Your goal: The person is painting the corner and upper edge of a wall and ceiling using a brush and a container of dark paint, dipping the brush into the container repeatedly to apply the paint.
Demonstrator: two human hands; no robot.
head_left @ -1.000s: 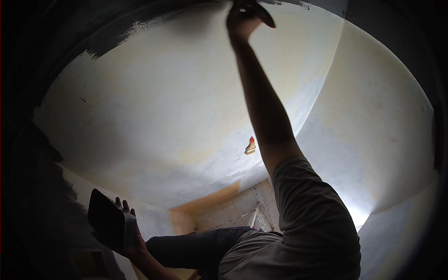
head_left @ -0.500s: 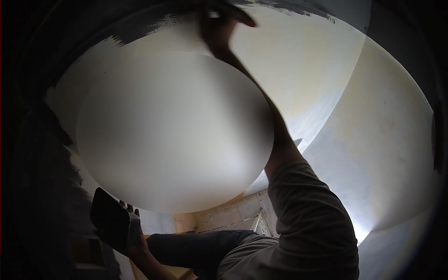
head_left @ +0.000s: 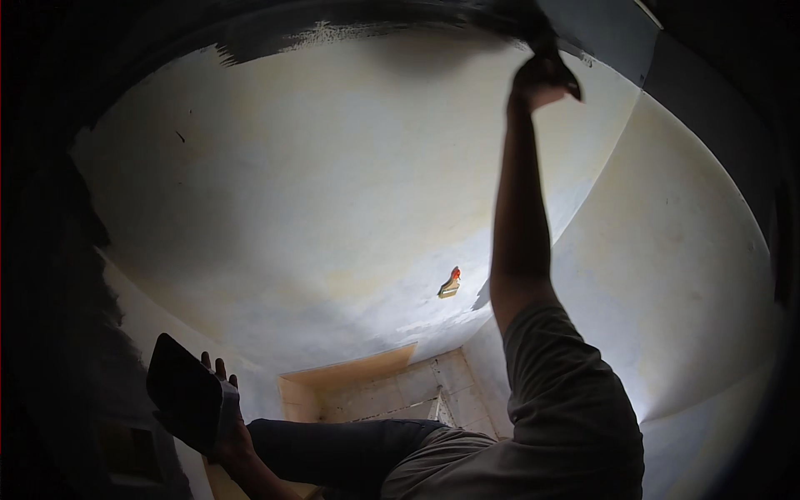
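Note:
My right hand (head_left: 540, 82) is raised high, closed around a dark tool (head_left: 540, 35) held up to the dark coating (head_left: 258, 43) along the top of the pale wall (head_left: 283, 175). Shadow and motion blur hide the tool's exact kind. Low on the left, my left hand (head_left: 236, 437) grips a black, round-cornered tray-like thing (head_left: 185, 392). Several of its fingertips show past the thing's edge.
A side wall (head_left: 692, 225) meets the pale wall in a corner on the right. A small recess with an orange part (head_left: 450, 282) sits low in the pale wall. Below are an orange-brown ledge (head_left: 358, 367) and tiled surface (head_left: 417, 387).
My right hand has swept to the right along the dark band, the tool still in it, and the arm now stands straighter. My left hand and the black thing have shifted slightly left.

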